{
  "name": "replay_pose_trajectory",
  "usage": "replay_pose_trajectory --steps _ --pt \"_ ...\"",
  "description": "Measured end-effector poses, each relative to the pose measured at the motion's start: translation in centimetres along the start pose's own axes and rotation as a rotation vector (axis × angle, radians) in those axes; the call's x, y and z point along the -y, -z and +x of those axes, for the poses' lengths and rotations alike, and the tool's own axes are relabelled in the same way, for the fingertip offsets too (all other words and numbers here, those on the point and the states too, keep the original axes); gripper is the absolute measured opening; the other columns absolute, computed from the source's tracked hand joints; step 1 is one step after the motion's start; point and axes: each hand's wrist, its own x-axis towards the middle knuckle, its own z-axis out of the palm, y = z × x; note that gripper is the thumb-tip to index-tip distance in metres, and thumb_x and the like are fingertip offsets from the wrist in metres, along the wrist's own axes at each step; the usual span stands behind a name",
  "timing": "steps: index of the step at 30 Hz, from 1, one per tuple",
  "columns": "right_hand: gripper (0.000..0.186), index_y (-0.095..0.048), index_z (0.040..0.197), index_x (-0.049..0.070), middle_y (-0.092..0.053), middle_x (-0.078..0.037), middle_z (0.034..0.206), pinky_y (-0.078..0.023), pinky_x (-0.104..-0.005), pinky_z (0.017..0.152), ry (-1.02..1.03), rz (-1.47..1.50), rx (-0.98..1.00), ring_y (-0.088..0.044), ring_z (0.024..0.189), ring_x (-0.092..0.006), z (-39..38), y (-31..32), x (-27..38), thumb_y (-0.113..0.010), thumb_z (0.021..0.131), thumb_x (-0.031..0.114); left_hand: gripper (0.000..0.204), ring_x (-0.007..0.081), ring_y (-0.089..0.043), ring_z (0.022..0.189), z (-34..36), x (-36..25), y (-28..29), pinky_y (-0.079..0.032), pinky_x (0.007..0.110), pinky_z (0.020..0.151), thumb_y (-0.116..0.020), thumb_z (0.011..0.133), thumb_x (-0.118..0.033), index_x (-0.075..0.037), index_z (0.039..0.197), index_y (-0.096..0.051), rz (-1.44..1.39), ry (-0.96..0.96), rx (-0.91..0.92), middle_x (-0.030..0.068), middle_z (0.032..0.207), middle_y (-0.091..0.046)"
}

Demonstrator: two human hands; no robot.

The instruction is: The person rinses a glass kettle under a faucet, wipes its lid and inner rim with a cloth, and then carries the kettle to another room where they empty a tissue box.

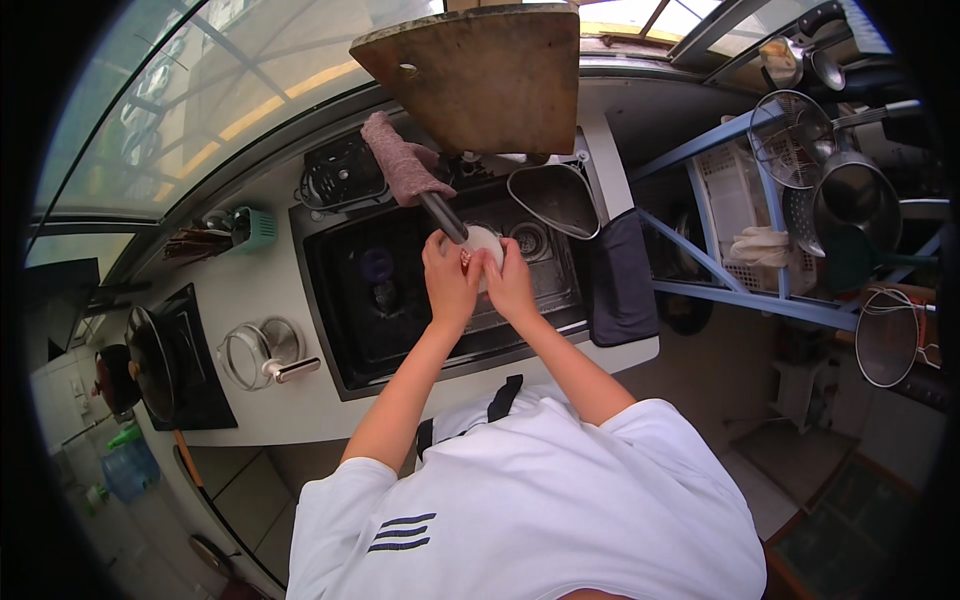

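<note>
Over the black sink (pixel 350 340), both of my hands grip a small round white dish (pixel 485 242) directly below the grey faucet (pixel 443 215). My left hand (pixel 448 280) is closed on the dish's left side, and my right hand (pixel 510 282) is closed on its right side, thumbs toward the middle. A pink cloth (pixel 400 160) hangs over the faucet. Behind my hands is a metal drain (pixel 530 241); a wire-rimmed strainer basket (pixel 555 200) sits at the sink's back right.
A wooden board (pixel 470 85) stands behind the sink. A glass pot (pixel 245 357) and hob (pixel 200 375) are left, with a green utensil holder (pixel 252 232) farther back. A dark cloth (pixel 620 285) lies right, beside a blue rack (pixel 720 293) with hanging pans (pixel 850 200) and strainers.
</note>
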Motion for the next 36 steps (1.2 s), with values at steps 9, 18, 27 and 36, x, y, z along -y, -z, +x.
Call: replay_pose_trajectory --steps 9,18,27,36 --pt "0.036 -0.042 0.109 -0.002 -0.06 -0.03 0.085 -0.049 -0.0468 0.06 0.115 -0.1 0.09 -0.061 0.069 -0.0441 0.3 0.2 1.1 -0.055 0.088 0.024 0.022 0.0285 -0.059 0.061 1.6 1.7 2.3 -0.047 0.036 0.053 -0.066 0.075 -0.022 -0.004 0.081 -0.055 0.084 -0.1 0.254 0.0104 0.07 -0.058" --pt "0.034 -0.041 0.111 0.0 -0.061 -0.027 0.084 -0.049 -0.0456 0.058 0.193 -0.374 0.191 -0.061 0.073 -0.0417 -1.2 1.0 2.6 -0.052 0.09 0.024 0.024 0.0171 -0.057 0.066 -1.1 6.4 -3.2 -0.045 0.03 0.061 -0.056 0.085 -0.024 -0.001 0.091 -0.055 -0.457 0.709 -0.002 0.0108 0.078 -0.061" --pt "0.036 -0.049 0.116 0.0 -0.062 -0.014 0.081 -0.05 -0.0348 0.054 -0.275 0.341 0.204 -0.063 0.064 -0.0242 -0.4 -0.6 -2.5 -0.048 0.093 0.028 0.033 0.021 -0.059 0.1 -1.1 4.7 0.7 -0.05 0.037 0.086 -0.059 0.087 -0.01 0.0 0.117 -0.049 -1.539 1.077 0.433 0.0106 0.109 -0.058" --pt "0.033 -0.051 0.114 0.006 -0.06 -0.019 0.086 -0.047 -0.0435 0.07 0.507 -0.439 0.01 -0.06 0.078 -0.0371 -1.8 0.8 1.5 -0.051 0.091 0.029 0.039 0.0189 -0.058 0.097 -1.2 1.0 -0.3 -0.047 0.031 0.085 -0.054 0.09 -0.006 0.003 0.126 -0.044 -1.145 0.947 -0.014 0.0121 0.11 -0.057"
